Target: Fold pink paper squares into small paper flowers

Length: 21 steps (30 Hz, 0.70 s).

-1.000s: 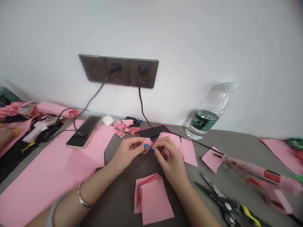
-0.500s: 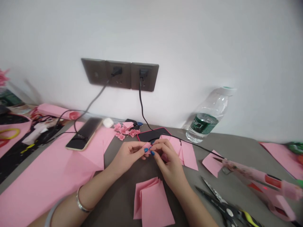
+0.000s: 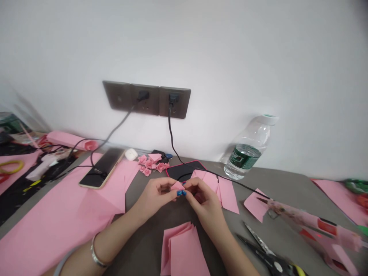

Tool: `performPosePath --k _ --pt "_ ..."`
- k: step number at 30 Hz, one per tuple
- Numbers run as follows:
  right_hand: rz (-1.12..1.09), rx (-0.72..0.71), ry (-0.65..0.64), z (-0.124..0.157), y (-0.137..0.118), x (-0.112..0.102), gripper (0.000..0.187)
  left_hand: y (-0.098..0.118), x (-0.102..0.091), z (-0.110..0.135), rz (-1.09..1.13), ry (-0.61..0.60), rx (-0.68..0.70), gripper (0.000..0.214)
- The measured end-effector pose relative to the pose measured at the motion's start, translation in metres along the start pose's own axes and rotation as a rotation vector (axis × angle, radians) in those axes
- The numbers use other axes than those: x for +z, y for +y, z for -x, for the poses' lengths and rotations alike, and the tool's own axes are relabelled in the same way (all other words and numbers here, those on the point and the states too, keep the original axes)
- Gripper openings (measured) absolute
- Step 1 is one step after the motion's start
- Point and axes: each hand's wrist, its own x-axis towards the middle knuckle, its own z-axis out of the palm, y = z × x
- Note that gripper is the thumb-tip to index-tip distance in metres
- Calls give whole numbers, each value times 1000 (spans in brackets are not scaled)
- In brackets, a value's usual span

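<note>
A small folded piece of pink paper is pinched between my two hands above the grey table. My left hand grips its left side with thumb and fingers closed. My right hand holds the right side, its thumb tip meeting the left thumb at the near edge. The fingers cover much of the paper. Close in front of me lies a stack of folded pink paper. Behind my hands sit several small folded pink paper flowers, and pink paper squares lie beyond my right hand.
At right are open scissors, a pink glue gun with its cord, and a water bottle by the wall. To the left, a phone rests on large pink sheets. Cords run from the wall sockets.
My thumbs have come together at the near edge of the small paper, and its upper face now shows as a point. The whole scene sits slightly lower in view.
</note>
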Motion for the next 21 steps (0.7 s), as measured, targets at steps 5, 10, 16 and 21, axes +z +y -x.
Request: performPosePath --k 5,10,16,21 --pt "14 -13 -5 0 -2 0 6 0 0 1 80 20 -35 19" --pt "23 -3 -6 -1 -2 0 12 2 1 0 145 45 -77 23" --pt "-4 35 -9 -1 0 -1 18 0 1 0 149 62 -69 21" --pt "-79 62 -3 -1 -1 0 21 -2 0 1 128 66 -27 18"
